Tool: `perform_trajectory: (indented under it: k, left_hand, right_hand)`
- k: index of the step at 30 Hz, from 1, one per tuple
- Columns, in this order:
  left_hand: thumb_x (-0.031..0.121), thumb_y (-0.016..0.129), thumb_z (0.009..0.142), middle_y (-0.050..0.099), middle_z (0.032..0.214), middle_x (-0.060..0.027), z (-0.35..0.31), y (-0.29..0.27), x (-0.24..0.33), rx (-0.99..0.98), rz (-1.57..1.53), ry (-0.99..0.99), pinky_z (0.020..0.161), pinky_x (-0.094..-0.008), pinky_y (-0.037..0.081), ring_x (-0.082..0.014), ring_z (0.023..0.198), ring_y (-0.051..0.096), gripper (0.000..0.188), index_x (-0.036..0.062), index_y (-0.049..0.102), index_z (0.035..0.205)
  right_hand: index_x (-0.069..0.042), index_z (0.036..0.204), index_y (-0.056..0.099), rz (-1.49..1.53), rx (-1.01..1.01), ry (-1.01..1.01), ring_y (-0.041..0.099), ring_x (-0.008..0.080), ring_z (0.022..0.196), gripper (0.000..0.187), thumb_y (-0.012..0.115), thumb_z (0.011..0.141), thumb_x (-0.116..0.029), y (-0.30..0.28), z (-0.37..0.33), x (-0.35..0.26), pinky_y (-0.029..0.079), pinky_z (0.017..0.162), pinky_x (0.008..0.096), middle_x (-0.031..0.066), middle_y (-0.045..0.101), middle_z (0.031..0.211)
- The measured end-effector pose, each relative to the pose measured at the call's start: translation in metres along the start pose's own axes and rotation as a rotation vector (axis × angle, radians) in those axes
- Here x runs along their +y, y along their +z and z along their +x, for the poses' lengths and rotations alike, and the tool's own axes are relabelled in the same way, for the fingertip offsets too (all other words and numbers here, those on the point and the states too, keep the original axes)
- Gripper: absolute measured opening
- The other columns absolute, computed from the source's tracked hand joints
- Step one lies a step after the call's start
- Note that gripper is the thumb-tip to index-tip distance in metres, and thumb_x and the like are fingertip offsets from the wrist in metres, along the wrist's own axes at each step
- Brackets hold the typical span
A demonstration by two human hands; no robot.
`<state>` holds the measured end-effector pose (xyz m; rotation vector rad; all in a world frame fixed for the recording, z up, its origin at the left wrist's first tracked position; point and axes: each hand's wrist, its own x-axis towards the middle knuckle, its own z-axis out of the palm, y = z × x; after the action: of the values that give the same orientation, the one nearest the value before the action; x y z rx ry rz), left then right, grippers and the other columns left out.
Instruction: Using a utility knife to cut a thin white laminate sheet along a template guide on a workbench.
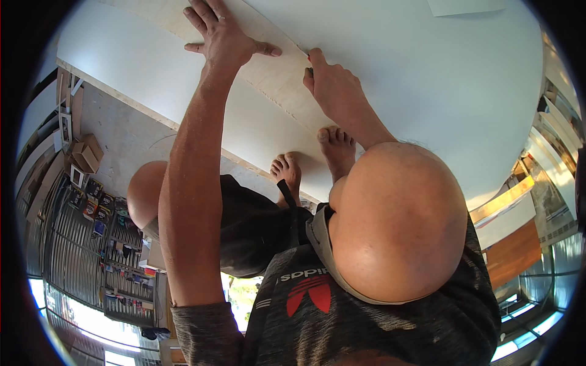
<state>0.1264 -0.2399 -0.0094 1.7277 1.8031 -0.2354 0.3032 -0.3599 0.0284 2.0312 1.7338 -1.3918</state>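
Note:
A long pale wooden strip (274, 79) lies slantwise across a large white board (427, 79) on the floor. My left hand (224, 36) presses flat on the strip near its far end, fingers spread. My right hand (332, 85) is closed around a small dark tool (309, 72), mostly hidden in the fingers. Its tip sits at the strip's right edge, where the strip meets the white board. My bare feet (336, 146) stand on the board's near part, just below the strip. My knees (397, 219) are bent beneath me.
A second white board (122, 55) lies left of the strip, and its wooden edge borders a grey concrete floor (122, 140). Cardboard boxes (85, 152) and a wire rack with small packages (91, 207) stand at the left. Orange and white panels (513, 250) lean at the right.

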Motion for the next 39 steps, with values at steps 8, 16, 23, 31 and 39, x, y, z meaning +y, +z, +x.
perform_trajectory:
  k: [8,16,23,31,39]
  left_hand:
    - [0.042,0.107,0.03,-0.027,0.168,-0.0218,-0.001,-0.004,0.001,-0.019,0.001,-0.023,0.109,-0.0866,0.01,-0.0433,0.155,-0.021,0.185,0.01,-0.019,0.162]
    - [0.041,0.107,0.03,-0.027,0.168,-0.0207,-0.001,-0.006,0.003,-0.04,-0.017,-0.045,0.11,-0.0856,0.009,-0.042,0.156,-0.02,0.185,0.011,-0.018,0.163]
    - [0.041,0.107,0.032,-0.028,0.168,-0.0188,-0.002,-0.008,0.004,-0.047,-0.003,-0.062,0.11,-0.0851,0.01,-0.0412,0.156,-0.022,0.184,0.0104,-0.019,0.163]
    - [0.043,0.107,0.032,-0.029,0.168,-0.0175,-0.001,-0.009,0.002,-0.053,-0.029,-0.052,0.11,-0.0858,0.008,-0.0401,0.155,-0.023,0.185,0.0116,-0.021,0.162]
    - [0.041,0.107,0.033,-0.03,0.168,-0.0174,-0.001,-0.006,0.005,-0.053,-0.022,-0.044,0.111,-0.0854,0.007,-0.0401,0.155,-0.024,0.185,0.0115,-0.021,0.162]
  right_hand:
    - [0.002,0.123,0.047,0.025,-0.06,0.032,0.069,0.0382,0.06,0.031,0.052,0.102,-0.019,-0.006,0.001,-0.007,0.056,0.058,0.0521,0.0168,0.069,0.068]
    - [0.002,0.123,0.047,0.018,-0.066,0.007,0.07,0.0409,0.068,0.029,0.052,0.101,-0.017,-0.008,0.002,-0.006,0.056,0.063,0.0528,0.0209,0.071,0.075]
    - [0.001,0.131,0.043,0.069,-0.25,0.094,0.071,0.0442,0.088,0.037,0.049,0.107,-0.026,-0.032,0.004,-0.014,0.054,0.074,0.0557,0.0268,0.072,0.094]
    - [0.0,0.132,0.041,0.11,-0.245,0.093,0.07,0.0454,0.088,0.037,0.048,0.109,-0.028,-0.027,-0.002,-0.002,0.052,0.074,0.0565,0.0278,0.071,0.096]
    - [0.001,0.128,0.042,0.11,-0.07,0.016,0.068,0.0471,0.074,0.035,0.05,0.109,-0.028,-0.012,-0.007,0.002,0.05,0.068,0.0551,0.0276,0.068,0.079]
